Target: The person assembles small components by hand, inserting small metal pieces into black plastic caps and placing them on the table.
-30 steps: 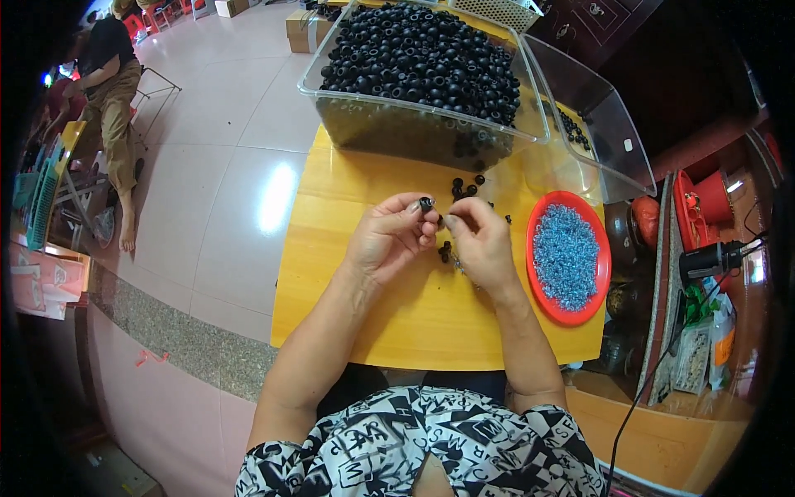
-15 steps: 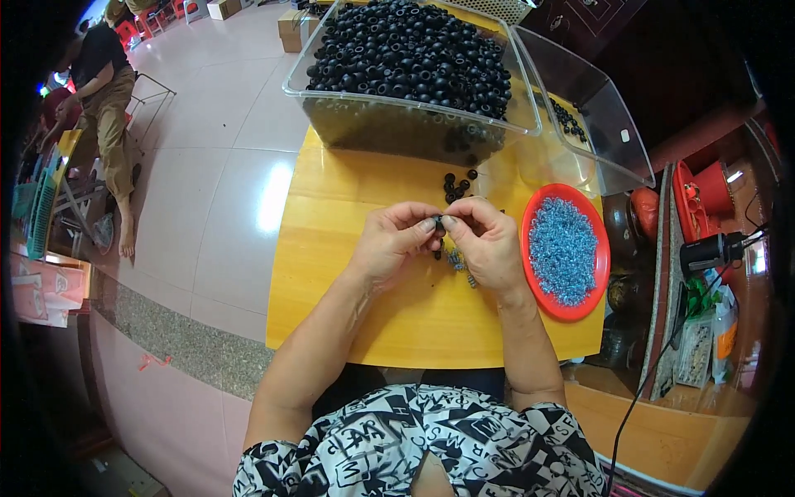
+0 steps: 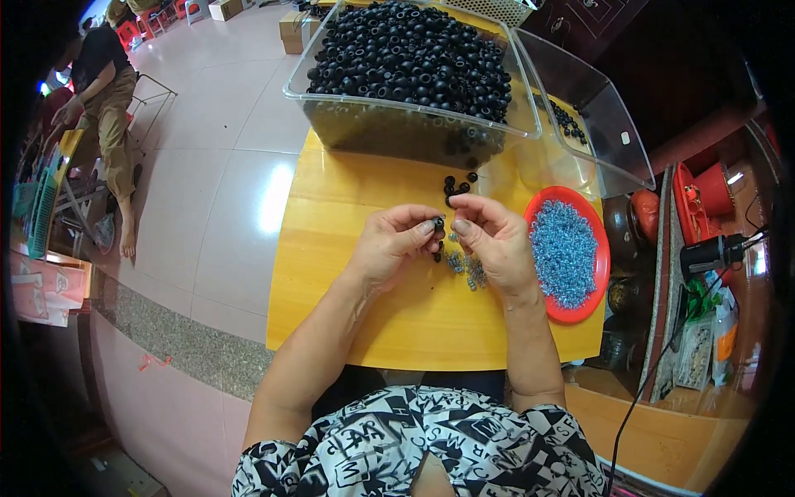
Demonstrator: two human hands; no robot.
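At frame centre, your left hand (image 3: 392,242) is pinching a black bead (image 3: 438,222), best held steady, while your right hand (image 3: 497,247) is hovering unclenched beside it.

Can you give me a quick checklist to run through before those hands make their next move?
1. Left hand holding a black piece: ok.
2. Right hand empty: cannot tell.
3. Red plate stocked with blue bits: ok.
4. Clear tub well filled: ok, heaped with black pieces.
5. All black pieces inside tubs: not ok; some loose ones lie on the yellow table.
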